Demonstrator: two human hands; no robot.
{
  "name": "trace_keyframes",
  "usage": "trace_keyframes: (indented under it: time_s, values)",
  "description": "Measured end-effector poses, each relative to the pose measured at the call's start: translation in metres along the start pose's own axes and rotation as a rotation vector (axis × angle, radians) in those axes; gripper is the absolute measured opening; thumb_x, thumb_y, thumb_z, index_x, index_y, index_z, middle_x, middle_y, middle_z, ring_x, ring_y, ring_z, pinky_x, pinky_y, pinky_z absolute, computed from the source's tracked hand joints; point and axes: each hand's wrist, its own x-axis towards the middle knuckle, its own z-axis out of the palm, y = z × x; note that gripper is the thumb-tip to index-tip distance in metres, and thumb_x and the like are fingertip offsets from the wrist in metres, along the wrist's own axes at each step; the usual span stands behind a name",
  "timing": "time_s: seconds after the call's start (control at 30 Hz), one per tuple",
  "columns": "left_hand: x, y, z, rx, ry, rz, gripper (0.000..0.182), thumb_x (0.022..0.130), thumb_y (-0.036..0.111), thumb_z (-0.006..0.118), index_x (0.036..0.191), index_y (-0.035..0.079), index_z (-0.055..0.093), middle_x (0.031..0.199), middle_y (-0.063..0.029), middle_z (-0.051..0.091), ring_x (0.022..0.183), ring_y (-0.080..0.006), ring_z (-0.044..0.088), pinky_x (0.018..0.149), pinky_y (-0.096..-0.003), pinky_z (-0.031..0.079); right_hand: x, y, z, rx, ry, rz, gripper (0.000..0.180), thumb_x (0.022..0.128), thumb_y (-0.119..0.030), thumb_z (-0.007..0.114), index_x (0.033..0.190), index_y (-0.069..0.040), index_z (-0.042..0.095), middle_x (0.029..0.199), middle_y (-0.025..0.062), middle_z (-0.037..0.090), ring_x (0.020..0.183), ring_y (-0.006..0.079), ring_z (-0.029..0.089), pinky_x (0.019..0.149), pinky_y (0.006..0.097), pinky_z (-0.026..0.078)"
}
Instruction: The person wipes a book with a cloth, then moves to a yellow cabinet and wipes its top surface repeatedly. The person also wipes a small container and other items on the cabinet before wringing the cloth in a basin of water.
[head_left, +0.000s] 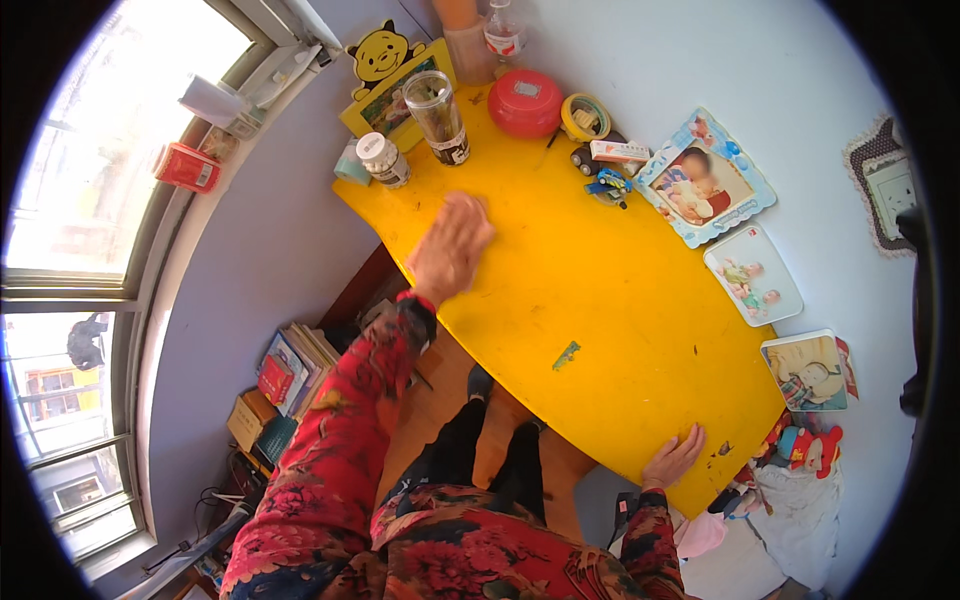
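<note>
My left hand (451, 244) lies palm down on the yellow tabletop (585, 277), towards its left end. It is blurred, and a pinkish patch shows at its fingers; whether a cloth is under it I cannot tell. Beyond that hand stand a white-capped pill bottle (384, 161) and a clear tumbler (437, 116) with a dark patterned base. My right hand (673, 457) rests flat near the table's front right corner, fingers slightly apart and nothing in it. Between the hands, a green worn patch (566, 355) marks the surface.
At the back are a Winnie the Pooh photo frame (397, 94), a red round container (525, 103), a tape roll (585, 118) and a blue toy car (613, 180). Photo frames (754, 274) lean along the wall. Stacked books (289, 371) stand below the window at left.
</note>
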Motion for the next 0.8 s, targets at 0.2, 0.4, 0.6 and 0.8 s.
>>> trace_keyframes:
  time_s: [0.2, 0.4, 0.6, 0.8]
  values:
    - [-0.036, 0.112, -0.017, -0.161, -0.026, -0.191, 0.041, 0.094, 0.021, 0.065, 0.133, 0.008, 0.065, 0.142, -0.0139, 0.058, 0.142, -0.0367, 0.045, 0.117, -0.0478, 0.036, 0.001, -0.004, -0.005, 0.075, -0.008, 0.022, 0.047, 0.105, -0.028, 0.044, 0.145, -0.003, 0.046, 0.152, 0.0224, 0.043, 0.142, 0.0424, 0.039, 0.118, 0.052, 0.032]
    - [-0.04, 0.113, 0.001, 0.012, -0.054, -0.101, 0.041, 0.104, 0.022, 0.057, 0.143, 0.008, 0.057, 0.147, -0.0148, 0.055, 0.139, -0.036, 0.048, 0.115, -0.0463, 0.038, 0.002, -0.008, -0.007, 0.184, 0.032, 0.006, 0.05, 0.099, -0.022, 0.052, 0.144, -0.001, 0.046, 0.151, 0.023, 0.043, 0.141, 0.0435, 0.039, 0.117, 0.053, 0.032]
    - [-0.046, 0.112, 0.005, 0.014, -0.197, -0.204, 0.055, 0.103, 0.029, 0.052, 0.154, 0.011, 0.043, 0.163, -0.0146, 0.037, 0.153, -0.0338, 0.03, 0.123, -0.0484, 0.022, 0.004, -0.008, -0.014, 0.29, 0.015, 0.086, 0.042, 0.098, -0.016, 0.056, 0.138, -0.002, 0.053, 0.147, 0.0193, 0.046, 0.139, 0.0418, 0.042, 0.115, 0.0512, 0.035]
    - [-0.051, 0.101, 0.02, 0.076, -0.159, -0.124, 0.052, 0.106, 0.031, 0.046, 0.154, 0.011, 0.044, 0.164, -0.0146, 0.034, 0.153, -0.0358, 0.029, 0.123, -0.0477, 0.023, -0.008, 0.015, -0.037, 0.426, 0.068, 0.172, 0.031, 0.099, -0.015, 0.06, 0.127, -0.002, 0.059, 0.138, 0.0176, 0.054, 0.129, 0.0381, 0.05, 0.109, 0.0462, 0.042]
